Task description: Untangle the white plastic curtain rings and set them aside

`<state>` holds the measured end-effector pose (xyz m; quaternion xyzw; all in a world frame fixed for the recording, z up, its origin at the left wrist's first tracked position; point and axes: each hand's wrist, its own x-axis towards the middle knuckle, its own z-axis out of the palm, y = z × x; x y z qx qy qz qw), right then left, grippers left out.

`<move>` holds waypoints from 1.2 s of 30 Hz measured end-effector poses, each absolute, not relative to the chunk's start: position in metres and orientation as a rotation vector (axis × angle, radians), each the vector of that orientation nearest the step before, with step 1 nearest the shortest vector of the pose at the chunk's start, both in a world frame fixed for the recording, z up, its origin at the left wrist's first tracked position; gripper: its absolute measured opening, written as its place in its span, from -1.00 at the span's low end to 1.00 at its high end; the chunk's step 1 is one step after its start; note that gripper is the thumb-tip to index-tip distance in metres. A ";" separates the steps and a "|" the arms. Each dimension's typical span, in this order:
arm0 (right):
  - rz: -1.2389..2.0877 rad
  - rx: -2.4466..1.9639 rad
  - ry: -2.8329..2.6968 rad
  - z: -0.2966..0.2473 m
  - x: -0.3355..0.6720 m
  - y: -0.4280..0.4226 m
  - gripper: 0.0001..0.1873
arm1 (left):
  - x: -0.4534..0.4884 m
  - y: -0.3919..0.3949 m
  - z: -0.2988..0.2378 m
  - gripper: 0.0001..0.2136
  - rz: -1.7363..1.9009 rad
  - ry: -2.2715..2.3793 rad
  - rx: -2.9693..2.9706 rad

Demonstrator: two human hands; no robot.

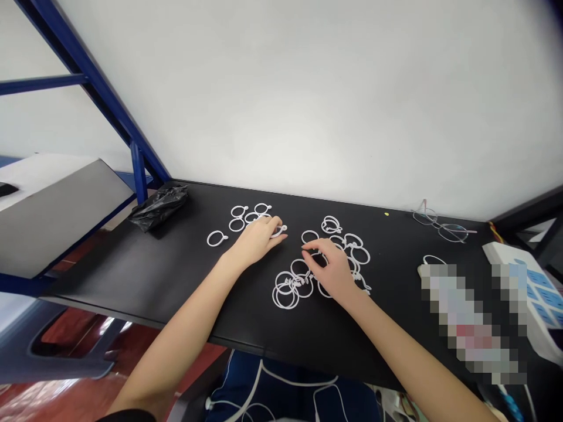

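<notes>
My left hand (255, 239) pinches a white curtain ring (284, 228) between thumb and fingers, with the ring's small eyelet pointing right. Behind and beside that hand lie several more white rings with eyelets, one single ring (225, 237) a little apart on the left. My right hand (333, 271) hovers over a looser spread of rings, thumb and forefinger apart, with nothing seen between them. Its fingertips are close to one flat ring (310, 231). Overlapping rings (285, 308) sit in a cluster to its lower left, and the hand hides part of the spread.
The black table (176, 264) meets a white wall. A crumpled black plastic bag (160, 206) lies at the left, near a blue metal frame (139, 170). Eyeglasses (453, 232), a blurred-out object (475, 328) and a white power strip (519, 275) occupy the right side.
</notes>
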<state>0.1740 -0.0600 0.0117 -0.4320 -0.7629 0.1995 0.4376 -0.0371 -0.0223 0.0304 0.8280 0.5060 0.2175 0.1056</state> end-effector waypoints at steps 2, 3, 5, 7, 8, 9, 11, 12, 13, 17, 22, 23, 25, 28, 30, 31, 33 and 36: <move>0.455 -1.069 -2.017 0.008 0.174 -0.059 -0.93 | -0.039 -0.021 0.028 -0.86 0.588 1.520 2.466; 0.452 -1.074 -2.053 0.007 0.174 -0.059 -0.92 | -0.040 -0.021 0.027 -0.88 0.555 1.529 2.488; 0.457 -1.090 -2.088 0.004 0.173 -0.059 -0.90 | -0.039 -0.022 0.026 -0.91 0.487 1.533 2.529; 0.456 -1.101 -2.102 0.001 0.173 -0.059 -0.89 | -0.039 -0.022 0.026 -0.92 0.442 1.529 2.544; 0.454 -1.105 -2.107 0.001 0.173 -0.058 -0.89 | -0.039 -0.023 0.026 -0.92 0.431 1.529 2.541; 0.451 -1.106 -2.111 0.000 0.174 -0.058 -0.89 | -0.040 -0.023 0.026 -0.92 0.425 1.528 2.537; 0.449 -1.102 -2.112 -0.001 0.174 -0.057 -0.89 | -0.040 -0.024 0.028 -0.93 0.426 1.510 2.532; 0.449 -1.096 -2.106 -0.001 0.174 -0.057 -0.88 | -0.041 -0.024 0.028 -0.93 0.430 1.493 2.531; 0.447 -1.091 -2.096 0.000 0.174 -0.057 -0.88 | -0.041 -0.025 0.028 -0.92 0.436 1.476 2.527; 0.442 -1.082 -2.016 0.004 0.172 -0.059 -0.88 | -0.041 -0.026 0.028 -0.82 0.450 1.434 2.498; 0.392 -1.012 -1.881 0.013 0.171 -0.063 -0.88 | -0.042 -0.025 0.029 -0.90 0.415 1.425 2.494; 0.371 -1.005 -1.858 0.014 0.171 -0.063 -0.87 | -0.042 -0.025 0.029 -0.93 0.415 1.430 2.486; 0.335 -1.002 -1.820 0.016 0.171 -0.063 -0.87 | -0.044 -0.024 0.029 -0.95 0.421 1.432 2.472; 0.291 -0.981 -1.777 0.017 0.171 -0.063 -0.87 | -0.048 -0.023 0.029 -0.94 0.416 1.424 2.454; 0.279 -0.970 -1.763 0.016 0.171 -0.063 -0.89 | -0.052 -0.022 0.029 -0.93 0.407 1.425 2.438; 0.280 -0.970 -1.761 0.015 0.171 -0.063 -0.89 | -0.053 -0.021 0.030 -0.93 0.403 1.428 2.430; 0.291 -0.979 -1.761 0.014 0.171 -0.063 -0.89 | -0.057 -0.020 0.030 -0.92 0.392 1.431 2.418; 0.298 -0.978 -1.758 0.015 0.171 -0.063 -0.89 | -0.061 -0.019 0.032 -0.91 0.356 1.433 2.401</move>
